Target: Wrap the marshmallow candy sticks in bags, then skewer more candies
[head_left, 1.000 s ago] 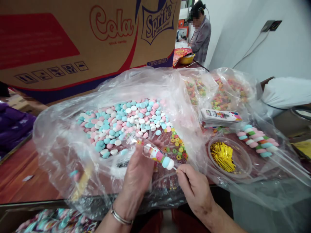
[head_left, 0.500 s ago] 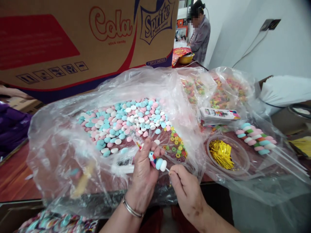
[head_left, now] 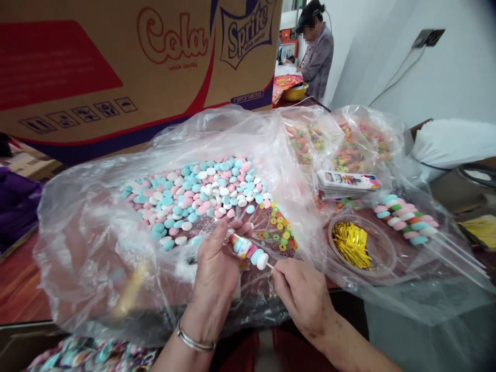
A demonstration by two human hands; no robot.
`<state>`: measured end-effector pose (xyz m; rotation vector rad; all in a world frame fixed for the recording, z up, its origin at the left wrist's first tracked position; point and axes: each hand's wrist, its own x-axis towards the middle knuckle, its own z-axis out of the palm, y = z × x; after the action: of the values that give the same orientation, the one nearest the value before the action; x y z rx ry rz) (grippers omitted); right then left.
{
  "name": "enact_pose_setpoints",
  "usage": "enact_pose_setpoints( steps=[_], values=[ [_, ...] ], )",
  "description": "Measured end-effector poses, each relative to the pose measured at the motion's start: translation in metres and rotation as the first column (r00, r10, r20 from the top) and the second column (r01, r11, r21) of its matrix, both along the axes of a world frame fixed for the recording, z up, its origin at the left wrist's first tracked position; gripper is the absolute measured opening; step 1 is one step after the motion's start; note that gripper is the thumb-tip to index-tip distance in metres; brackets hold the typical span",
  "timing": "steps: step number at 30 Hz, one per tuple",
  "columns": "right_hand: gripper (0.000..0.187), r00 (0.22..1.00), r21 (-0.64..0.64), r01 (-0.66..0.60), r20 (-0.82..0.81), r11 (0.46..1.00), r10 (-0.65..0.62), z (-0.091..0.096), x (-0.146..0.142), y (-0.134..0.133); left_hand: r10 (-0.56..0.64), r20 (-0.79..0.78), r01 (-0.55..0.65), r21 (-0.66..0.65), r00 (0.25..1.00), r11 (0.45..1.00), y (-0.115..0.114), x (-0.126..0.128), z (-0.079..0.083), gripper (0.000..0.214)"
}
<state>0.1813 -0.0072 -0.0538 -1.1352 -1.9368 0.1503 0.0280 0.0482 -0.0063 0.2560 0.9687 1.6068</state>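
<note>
A candy stick [head_left: 261, 260] with pastel blue and white candies slants between my hands, its upper part inside a clear printed wrapper [head_left: 244, 245]. My left hand [head_left: 219, 263], with a silver bangle at the wrist, is closed around the wrapper's upper end, thumb on top. My right hand [head_left: 304, 289] pinches the bare white stick just below the lowest candy. Behind the hands, loose pink, blue and white candies [head_left: 194, 191] lie spread on clear plastic sheeting. Small ring-shaped candies [head_left: 282, 230] are beside them, close to the wrapped piece.
A round clear tub [head_left: 389, 258] holds gold twist ties [head_left: 351, 245]. Right of it lie several finished candy skewers [head_left: 406, 219]; printed wrappers [head_left: 349, 181] are stacked behind. A large carton [head_left: 127, 57] stands at the back. A box of wrapped candy [head_left: 89, 356] sits lower left. Another person [head_left: 320, 57] works farther off.
My left hand has shifted left and lower, and its fingers have moved up the wrapper, showing more of the print. My right hand keeps its pinch on the stick.
</note>
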Motion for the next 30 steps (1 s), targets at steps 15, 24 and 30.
enact_pose_setpoints(
  steps=[15, 24, 30],
  values=[
    [0.016, 0.997, -0.088, 0.024, -0.068, 0.996, -0.03, 0.0, 0.0, -0.005, 0.027, 0.188, -0.006, -0.111, 0.982, 0.994, 0.01, 0.004, -0.004, 0.027],
    [0.024, 0.896, -0.608, -0.203, -0.432, 0.767, -0.105, 0.004, -0.017, -0.002, -0.09, 0.145, 0.091, -0.003, 0.985, 0.996, -0.003, 0.027, -0.017, 0.02],
    [0.021, 0.949, -0.352, -0.048, -0.307, 0.935, -0.066, -0.002, -0.018, 0.001, -0.085, 0.062, 0.083, 0.037, 0.994, 0.996, -0.01, 0.034, -0.019, 0.022]
  ],
)
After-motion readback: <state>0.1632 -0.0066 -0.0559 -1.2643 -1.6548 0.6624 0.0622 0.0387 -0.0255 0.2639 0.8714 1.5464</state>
